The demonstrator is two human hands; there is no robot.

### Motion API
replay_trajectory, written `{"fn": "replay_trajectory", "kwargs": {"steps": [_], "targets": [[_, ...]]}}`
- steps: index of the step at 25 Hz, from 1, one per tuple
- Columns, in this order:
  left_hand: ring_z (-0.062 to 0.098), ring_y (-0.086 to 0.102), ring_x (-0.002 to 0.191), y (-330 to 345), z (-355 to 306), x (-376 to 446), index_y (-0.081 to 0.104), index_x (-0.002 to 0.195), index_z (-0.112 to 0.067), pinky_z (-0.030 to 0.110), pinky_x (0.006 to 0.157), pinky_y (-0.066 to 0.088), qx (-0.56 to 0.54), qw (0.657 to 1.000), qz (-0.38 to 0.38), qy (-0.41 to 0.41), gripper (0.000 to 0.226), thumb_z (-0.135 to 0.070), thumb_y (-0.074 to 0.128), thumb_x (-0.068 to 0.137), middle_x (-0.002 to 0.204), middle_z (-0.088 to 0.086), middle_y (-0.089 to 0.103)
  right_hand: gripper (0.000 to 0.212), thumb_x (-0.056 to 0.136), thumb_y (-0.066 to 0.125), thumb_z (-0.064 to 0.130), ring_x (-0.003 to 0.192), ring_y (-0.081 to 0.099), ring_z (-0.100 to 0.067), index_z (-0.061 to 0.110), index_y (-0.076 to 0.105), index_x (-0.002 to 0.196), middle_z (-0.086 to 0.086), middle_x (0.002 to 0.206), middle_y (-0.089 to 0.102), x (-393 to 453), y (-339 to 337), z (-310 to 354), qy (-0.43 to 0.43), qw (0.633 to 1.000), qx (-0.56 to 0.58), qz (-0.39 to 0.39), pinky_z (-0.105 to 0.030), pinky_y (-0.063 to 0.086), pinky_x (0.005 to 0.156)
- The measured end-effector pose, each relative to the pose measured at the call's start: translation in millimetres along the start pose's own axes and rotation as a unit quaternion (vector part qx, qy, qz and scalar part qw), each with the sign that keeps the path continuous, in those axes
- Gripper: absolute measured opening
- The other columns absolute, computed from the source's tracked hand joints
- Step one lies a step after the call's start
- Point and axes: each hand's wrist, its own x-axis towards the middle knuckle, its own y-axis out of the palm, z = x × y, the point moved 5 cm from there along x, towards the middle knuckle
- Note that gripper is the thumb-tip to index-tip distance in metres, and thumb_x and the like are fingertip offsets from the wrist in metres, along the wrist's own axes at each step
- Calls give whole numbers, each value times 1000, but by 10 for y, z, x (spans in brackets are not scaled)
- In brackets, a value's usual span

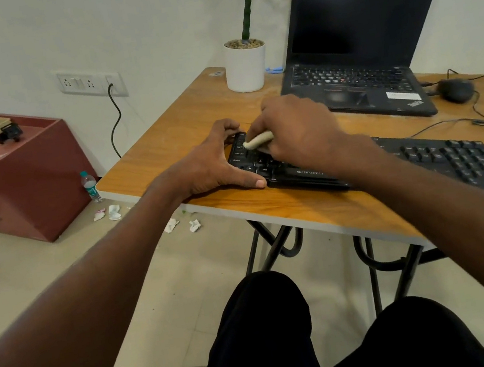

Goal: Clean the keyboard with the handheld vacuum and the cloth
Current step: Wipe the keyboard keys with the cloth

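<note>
A black keyboard (439,156) lies slantwise on the wooden table (192,118). My left hand (209,166) grips the keyboard's left end, thumb along the front edge and fingers curled over the far corner. My right hand (299,130) holds a small beige cloth (257,141) bunched in its fingers and presses it onto the keys at the keyboard's top left. My right forearm hides the middle of the keyboard. No handheld vacuum is in view.
An open black laptop (356,70) stands behind the keyboard, a white potted plant (245,65) to its left, a black mouse (455,89) with cables to its right. A maroon drawer cabinet (25,182), a water bottle (90,186) and crumpled paper scraps (113,212) are on the floor at left.
</note>
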Motion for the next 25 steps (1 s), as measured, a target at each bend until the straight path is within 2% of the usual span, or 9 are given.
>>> {"fn": "replay_trajectory", "kwargs": {"steps": [3,7,10,12,14,16,20,22,25], "targets": [[7,34,145,9,1,-4,23,153,-38,30,119,33,-6,1000,5,-2,136,-68,98,44,156,-13,35,33,89,71,18,94,58,-18,39,75,115,11,106,57,-135,113,-46,-65,997,5,42,-37,50,67],[9,36,145,6,22,2,24,152,-39,33,121,35,-10,1000,6,-2,133,-66,98,45,155,-14,36,26,86,73,21,96,63,-18,42,77,101,14,106,64,-205,-72,-431,-9,995,-40,91,-38,54,65],[10,36,144,3,28,12,25,151,-40,35,122,35,-7,1000,7,-5,129,-63,100,48,152,-14,36,31,85,72,19,95,66,-21,41,75,107,5,108,70,-148,-74,-449,33,997,-41,64,-33,49,64],[10,37,144,8,25,9,25,152,-40,34,121,35,-6,1000,5,-4,128,-60,101,50,153,-12,37,37,85,72,18,97,65,-19,42,72,112,7,111,70,-104,-27,-336,18,999,3,42,-31,46,62],[9,36,144,13,18,8,25,152,-38,29,118,35,-8,1000,5,-7,127,-56,101,53,153,-12,36,31,86,71,17,98,62,-17,41,74,107,11,108,66,-113,19,-234,-34,998,10,53,-29,44,60],[9,36,144,16,11,12,26,152,-39,28,117,36,-10,1000,8,-6,127,-58,101,51,153,-13,36,21,86,71,18,95,62,-17,36,75,95,11,101,65,-153,16,-310,-30,997,-11,73,-29,43,59],[9,41,142,12,20,5,28,148,-43,35,120,39,-12,1000,8,-5,129,-68,99,43,151,-14,40,17,83,79,29,90,67,-18,35,77,98,6,97,71,-108,-54,-573,43,994,-6,96,-32,51,63],[10,44,140,14,18,7,29,148,-46,37,119,41,-6,1000,7,-6,129,-71,98,42,149,-13,43,20,83,80,40,89,66,-17,34,76,102,7,96,72,-29,-30,-437,23,997,34,70,-35,55,70],[12,43,142,10,22,9,28,149,-47,39,120,41,4,1000,9,-6,126,-71,98,46,151,-13,44,19,81,81,43,91,61,-15,37,71,95,11,91,66,129,77,-165,-8,994,73,77,-33,46,71]]}}
